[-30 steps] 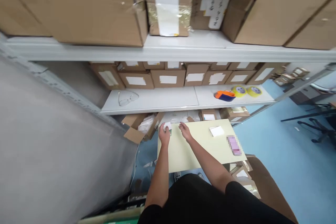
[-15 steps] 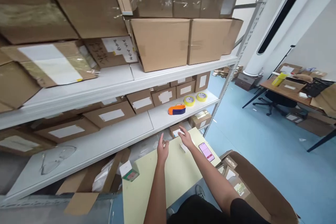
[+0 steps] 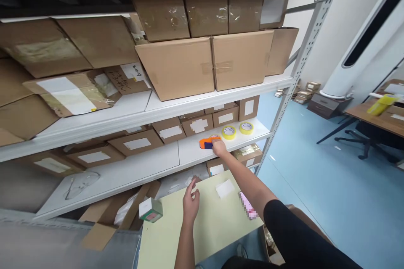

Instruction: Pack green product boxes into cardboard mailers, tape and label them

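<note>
My right hand [image 3: 219,148] reaches onto the middle shelf, its fingers closed at the right end of an orange and dark blue tape dispenser [image 3: 205,143]. The dispenser still appears to rest on the shelf board. Two rolls of yellow tape [image 3: 228,132] lie flat to its right. My left hand [image 3: 191,202] hovers over the pale yellow table [image 3: 208,229] with fingers apart and nothing in it. On the table, a white slip [image 3: 225,188] lies between my arms. A small green and white box [image 3: 150,210] stands at the left corner, and a blurred-out pink phone [image 3: 248,205] lies near my right forearm.
Cardboard boxes [image 3: 176,69] fill much of the metal shelving [image 3: 186,103] ahead. Clear safety glasses [image 3: 82,183] lie on the middle shelf's left part. An open carton [image 3: 104,222] stands left of the table, another box [image 3: 268,243] at its right. A desk [image 3: 360,111] is far right.
My right hand has moved forward from above the table to the tape dispenser and closed on it. The white slip now shows fully. My left hand stays over the table; the view has shifted.
</note>
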Demonstrator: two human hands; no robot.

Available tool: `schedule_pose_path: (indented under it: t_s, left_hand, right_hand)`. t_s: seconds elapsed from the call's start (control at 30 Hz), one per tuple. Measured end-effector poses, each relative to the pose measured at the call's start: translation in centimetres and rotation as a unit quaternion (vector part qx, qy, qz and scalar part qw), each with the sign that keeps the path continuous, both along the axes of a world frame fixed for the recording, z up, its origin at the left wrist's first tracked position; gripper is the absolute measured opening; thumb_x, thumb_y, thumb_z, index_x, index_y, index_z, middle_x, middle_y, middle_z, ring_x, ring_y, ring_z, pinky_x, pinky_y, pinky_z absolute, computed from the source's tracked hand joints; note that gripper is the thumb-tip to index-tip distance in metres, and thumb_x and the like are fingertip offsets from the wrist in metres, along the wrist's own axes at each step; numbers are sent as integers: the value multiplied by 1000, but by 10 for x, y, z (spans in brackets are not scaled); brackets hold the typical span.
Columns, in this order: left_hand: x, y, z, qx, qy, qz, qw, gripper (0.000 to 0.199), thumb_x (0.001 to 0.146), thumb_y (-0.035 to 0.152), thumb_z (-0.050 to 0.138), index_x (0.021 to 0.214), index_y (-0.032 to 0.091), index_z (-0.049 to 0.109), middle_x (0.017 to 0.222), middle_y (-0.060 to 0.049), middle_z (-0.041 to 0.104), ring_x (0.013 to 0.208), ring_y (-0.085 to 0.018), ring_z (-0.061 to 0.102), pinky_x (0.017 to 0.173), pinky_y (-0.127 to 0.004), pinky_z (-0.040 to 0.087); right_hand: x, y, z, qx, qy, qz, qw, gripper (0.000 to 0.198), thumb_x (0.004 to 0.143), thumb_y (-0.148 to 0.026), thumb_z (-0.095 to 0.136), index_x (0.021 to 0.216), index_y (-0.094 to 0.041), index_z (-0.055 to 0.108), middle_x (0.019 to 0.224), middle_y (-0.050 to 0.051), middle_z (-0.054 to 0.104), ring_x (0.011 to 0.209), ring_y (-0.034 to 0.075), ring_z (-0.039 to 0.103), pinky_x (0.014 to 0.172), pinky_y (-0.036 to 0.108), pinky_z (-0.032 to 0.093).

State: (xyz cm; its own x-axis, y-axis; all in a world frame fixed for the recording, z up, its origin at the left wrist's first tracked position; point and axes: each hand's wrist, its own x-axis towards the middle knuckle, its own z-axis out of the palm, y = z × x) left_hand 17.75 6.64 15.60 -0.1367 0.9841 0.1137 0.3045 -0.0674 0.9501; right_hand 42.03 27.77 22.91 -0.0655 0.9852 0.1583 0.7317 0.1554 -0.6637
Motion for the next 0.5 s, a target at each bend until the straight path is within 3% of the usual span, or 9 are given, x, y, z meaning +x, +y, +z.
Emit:
schedule_pose_path:
  t_s: [0.13,0.23,0.37,0.5]
  left_hand:
    - [-20,-17,1,-3,7,55,998,50,86,39,63,135,32,66,139,-11,68,122,-28,68,93,-40,59]
    - [-33,-27,4,4,0,88,996,48,86,37,62,134,30,66,137,-11,69,121,-28,68,92,-39,59]
    - [-53,-39,9,18,-30,136,990,44,89,35,58,130,25,67,133,-14,70,118,-27,69,93,-38,59]
    - [-84,-54,6,18,-59,195,979,41,90,32,54,128,21,67,124,-15,73,112,-25,71,92,-38,59]
  right_hand:
    - [-17,-6,6,-13,-59,0,998,42,79,-4,68,119,-16,69,120,17,73,120,33,62,110,43,41]
    - [-39,-28,9,21,-71,23,997,43,84,-8,64,126,-16,66,122,16,72,119,32,61,108,43,43]
    - [-76,-79,2,74,-38,80,993,42,87,-11,62,129,-17,65,129,15,68,124,32,57,111,45,40]
    - [-107,-140,-26,74,-50,104,991,38,87,-11,60,124,-19,66,122,13,69,120,32,57,109,46,41]
